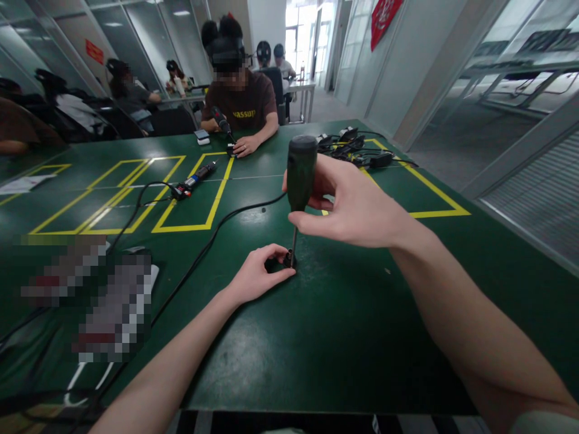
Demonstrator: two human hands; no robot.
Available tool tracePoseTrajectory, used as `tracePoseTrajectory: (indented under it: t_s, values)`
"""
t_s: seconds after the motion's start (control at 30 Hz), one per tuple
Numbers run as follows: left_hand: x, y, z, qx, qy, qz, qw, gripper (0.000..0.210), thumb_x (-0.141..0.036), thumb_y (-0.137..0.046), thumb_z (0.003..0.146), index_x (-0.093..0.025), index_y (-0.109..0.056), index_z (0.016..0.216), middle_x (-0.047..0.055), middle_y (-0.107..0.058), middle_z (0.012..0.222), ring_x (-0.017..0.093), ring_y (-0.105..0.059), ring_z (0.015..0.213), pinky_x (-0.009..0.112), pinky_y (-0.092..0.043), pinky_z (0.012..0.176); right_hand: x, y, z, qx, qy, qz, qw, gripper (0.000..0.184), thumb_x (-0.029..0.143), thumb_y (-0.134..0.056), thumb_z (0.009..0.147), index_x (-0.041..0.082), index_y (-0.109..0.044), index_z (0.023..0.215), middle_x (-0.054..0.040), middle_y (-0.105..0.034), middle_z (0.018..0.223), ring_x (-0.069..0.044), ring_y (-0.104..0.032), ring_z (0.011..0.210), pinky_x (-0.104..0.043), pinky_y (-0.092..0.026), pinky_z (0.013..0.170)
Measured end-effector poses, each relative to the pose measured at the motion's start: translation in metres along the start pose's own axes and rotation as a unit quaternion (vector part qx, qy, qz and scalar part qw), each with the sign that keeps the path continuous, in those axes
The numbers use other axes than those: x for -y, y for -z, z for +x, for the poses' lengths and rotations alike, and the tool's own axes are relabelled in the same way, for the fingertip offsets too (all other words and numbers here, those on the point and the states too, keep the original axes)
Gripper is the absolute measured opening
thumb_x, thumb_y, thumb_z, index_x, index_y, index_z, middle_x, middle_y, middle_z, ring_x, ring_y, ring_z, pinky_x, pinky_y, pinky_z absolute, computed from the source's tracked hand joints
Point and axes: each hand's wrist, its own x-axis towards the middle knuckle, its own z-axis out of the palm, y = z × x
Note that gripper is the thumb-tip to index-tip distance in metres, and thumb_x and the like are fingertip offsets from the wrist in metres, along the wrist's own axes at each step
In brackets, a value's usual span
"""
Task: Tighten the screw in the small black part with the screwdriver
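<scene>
My right hand (344, 202) is wrapped round the dark handle of a screwdriver (302, 172), held upright above the green table. Its thin metal shaft points down to a small black part (288, 258) on the tabletop. Thumb and fingers of my left hand (262, 272) close round that part from the left and steady it. The part's shape is mostly covered by my fingers, and I cannot tell exactly where the screwdriver's tip meets it.
A corded electric screwdriver (194, 181) lies on the green table (344, 337), left of centre. Black cables (353, 147) are heaped at the far right. Opposite, a person (239, 99) works with a power tool. Two blurred-out objects (117, 301) lie at the left; a black cord (203, 250) crosses the table.
</scene>
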Motion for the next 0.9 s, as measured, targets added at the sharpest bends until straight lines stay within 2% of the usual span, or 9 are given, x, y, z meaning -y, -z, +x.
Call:
tracePoseTrajectory:
  t_s: [0.2,0.3,0.47,0.57,0.67,0.9]
  values:
    - [-0.0013,-0.0001,-0.0006,-0.001,0.000,0.002,1.000,0.024,-0.036,-0.078,0.085,-0.020,-0.071,0.101,0.003,-0.077,0.099,0.019,-0.068,0.090,0.035,-0.055,0.089,-0.0011,-0.0003,0.0005,-0.012,-0.010,0.001,1.000,0.020,0.027,-0.077,0.080,0.021,-0.061,0.089,0.0003,-0.058,0.082,-0.014,-0.048,0.069,-0.026,-0.039,0.056]
    - [-0.0015,-0.0005,-0.0006,-0.003,0.000,0.004,1.000,0.025,-0.037,-0.078,0.084,-0.020,-0.071,0.101,0.003,-0.077,0.098,0.019,-0.068,0.089,0.035,-0.055,0.089,-0.0010,-0.0005,0.0009,-0.001,-0.009,-0.009,1.000,0.018,0.024,-0.077,0.077,0.020,-0.062,0.086,-0.0004,-0.059,0.082,-0.014,-0.047,0.070,-0.027,-0.038,0.057]
    - [-0.0010,-0.0005,-0.0001,-0.004,0.001,0.006,1.000,0.025,-0.035,-0.078,0.084,-0.019,-0.071,0.101,0.004,-0.077,0.099,0.019,-0.068,0.089,0.035,-0.055,0.089,-0.0038,-0.0008,0.0021,0.021,-0.035,-0.019,0.999,0.021,0.028,-0.080,0.077,0.019,-0.061,0.075,0.0029,-0.053,0.069,-0.011,-0.042,0.061,-0.027,-0.032,0.052]
    - [-0.0008,-0.0004,0.0002,-0.002,0.000,0.006,1.000,0.025,-0.035,-0.079,0.084,-0.020,-0.071,0.101,0.003,-0.077,0.098,0.019,-0.068,0.090,0.035,-0.055,0.088,-0.0026,-0.0010,0.0019,0.029,-0.047,-0.003,0.998,0.013,0.021,-0.075,0.075,0.018,-0.064,0.079,0.0027,-0.056,0.070,-0.011,-0.046,0.060,-0.026,-0.034,0.053]
    - [-0.0013,-0.0004,0.0002,-0.005,-0.003,0.009,1.000,0.025,-0.035,-0.079,0.083,-0.020,-0.071,0.101,0.003,-0.077,0.097,0.020,-0.068,0.090,0.035,-0.054,0.087,-0.0004,-0.0010,0.0012,0.036,-0.048,0.015,0.998,0.014,0.016,-0.072,0.071,0.017,-0.064,0.082,0.0015,-0.061,0.076,-0.012,-0.051,0.064,-0.026,-0.039,0.057]
    - [-0.0034,-0.0005,-0.0003,-0.003,0.000,0.001,1.000,0.023,-0.034,-0.078,0.084,-0.019,-0.071,0.100,0.003,-0.077,0.097,0.019,-0.068,0.090,0.034,-0.053,0.088,-0.0026,-0.0006,0.0024,0.028,-0.066,0.011,0.997,0.017,0.025,-0.078,0.074,0.018,-0.063,0.074,0.0028,-0.056,0.067,-0.012,-0.047,0.059,-0.027,-0.034,0.053]
